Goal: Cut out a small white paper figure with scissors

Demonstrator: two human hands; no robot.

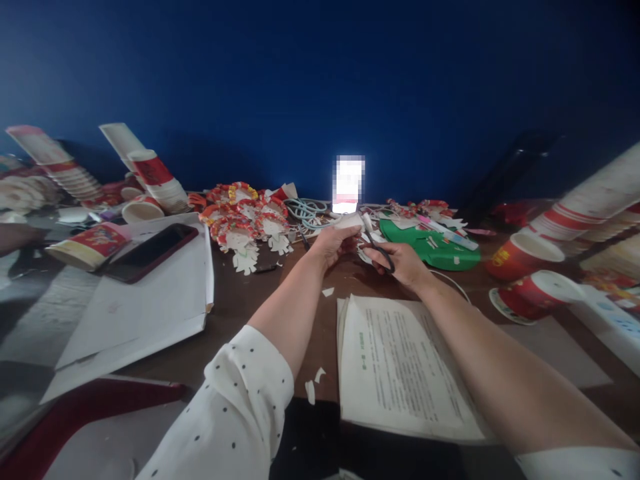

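The scissors (376, 244) are being held aloft, their dark handle loops lying nearer, their blades pointing away and slightly leftward. The paper (354, 219), white and small, is being held up just left of the blades; blur is hiding its exact outline and whether the two are touching.

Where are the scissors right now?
The scissors are near the middle of the head view, in the right hand, just beside the left hand and beyond the printed pages.
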